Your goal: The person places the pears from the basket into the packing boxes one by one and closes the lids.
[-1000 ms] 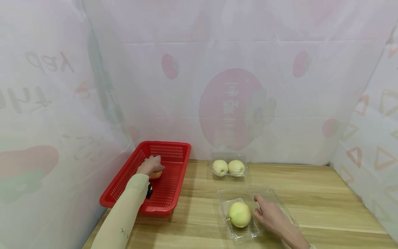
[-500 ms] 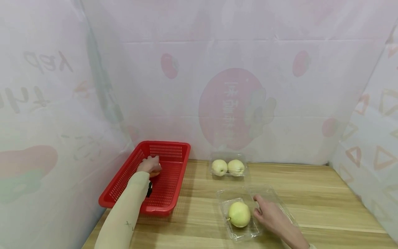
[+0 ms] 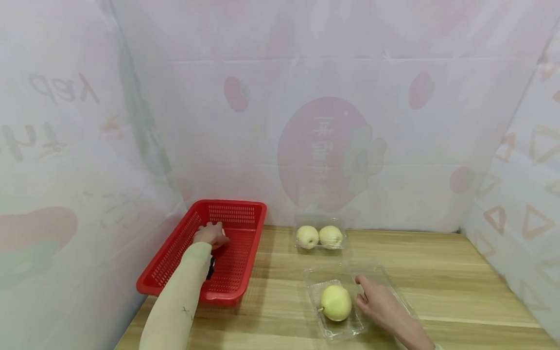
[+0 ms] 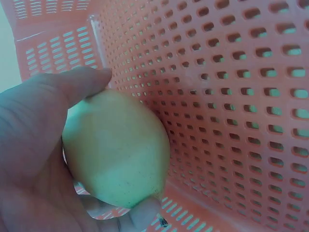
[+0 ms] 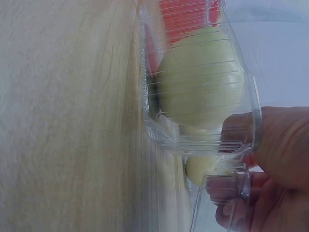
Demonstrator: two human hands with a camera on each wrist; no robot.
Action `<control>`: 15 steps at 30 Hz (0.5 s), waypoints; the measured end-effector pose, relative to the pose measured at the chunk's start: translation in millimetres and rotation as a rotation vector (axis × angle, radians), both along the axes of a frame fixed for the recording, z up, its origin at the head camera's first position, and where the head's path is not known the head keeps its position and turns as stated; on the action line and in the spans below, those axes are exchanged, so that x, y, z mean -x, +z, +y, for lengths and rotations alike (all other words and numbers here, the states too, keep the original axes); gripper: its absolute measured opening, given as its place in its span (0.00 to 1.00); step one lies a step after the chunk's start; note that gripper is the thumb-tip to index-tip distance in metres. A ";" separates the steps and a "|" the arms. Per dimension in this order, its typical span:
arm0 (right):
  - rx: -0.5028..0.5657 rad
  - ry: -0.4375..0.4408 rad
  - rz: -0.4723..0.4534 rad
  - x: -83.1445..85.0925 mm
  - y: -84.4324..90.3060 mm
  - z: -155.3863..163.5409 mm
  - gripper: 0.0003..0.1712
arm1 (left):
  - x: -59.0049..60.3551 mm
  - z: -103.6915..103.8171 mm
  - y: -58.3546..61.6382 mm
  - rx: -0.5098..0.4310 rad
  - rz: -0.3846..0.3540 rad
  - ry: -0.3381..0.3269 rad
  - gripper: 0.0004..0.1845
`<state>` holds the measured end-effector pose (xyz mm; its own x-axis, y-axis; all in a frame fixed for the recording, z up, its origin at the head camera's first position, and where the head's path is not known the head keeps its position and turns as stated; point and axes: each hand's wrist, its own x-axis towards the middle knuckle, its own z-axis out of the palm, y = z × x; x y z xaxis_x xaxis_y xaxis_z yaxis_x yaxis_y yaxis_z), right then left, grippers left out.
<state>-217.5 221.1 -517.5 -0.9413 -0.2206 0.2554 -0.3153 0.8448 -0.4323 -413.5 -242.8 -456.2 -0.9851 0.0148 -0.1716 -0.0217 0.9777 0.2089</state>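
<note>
Inside the red basket (image 3: 232, 257), my left hand (image 3: 212, 235) grips a pear (image 4: 118, 147). The left wrist view shows the thumb over one side and fingertips curled round the other, near its stem end. My right hand (image 3: 382, 304) holds an open clear plastic clamshell box (image 3: 325, 333) at the fold between tray and lid. Thumb and curled fingers (image 5: 231, 188) straddle that fold, partly seen through the plastic. One yellow-green pear (image 3: 335, 303) sits in the box's tray, its stem pointing left.
At the back of the wooden table (image 3: 437, 272), another clear box (image 3: 341, 221) holds two pears (image 3: 319, 236). Printed white sheets (image 3: 262, 136) hang behind and along both sides. The basket stands close to the left sheet.
My left hand has settled lower around the pear in the basket, and less of the fruit shows past it. My right hand and the box stay in place.
</note>
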 end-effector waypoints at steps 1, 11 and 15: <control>0.001 -0.004 -0.002 -0.1 0.1 -0.1 0.17 | 0.5 0.4 -0.1 0.000 0.003 0.003 0.39; 0.002 -0.006 0.001 -0.2 -2.1 0.4 0.18 | 7.9 -0.9 -10.1 0.050 0.039 0.049 0.27; -0.003 -0.008 0.014 0.8 -2.3 0.3 0.17 | 7.9 1.0 -9.3 0.026 0.055 0.048 0.21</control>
<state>-218.2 221.4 -519.8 -0.9395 -0.2137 0.2678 -0.3144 0.8485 -0.4258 -421.4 -241.8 -465.4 -0.9925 -0.0361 -0.1168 -0.0575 0.9810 0.1853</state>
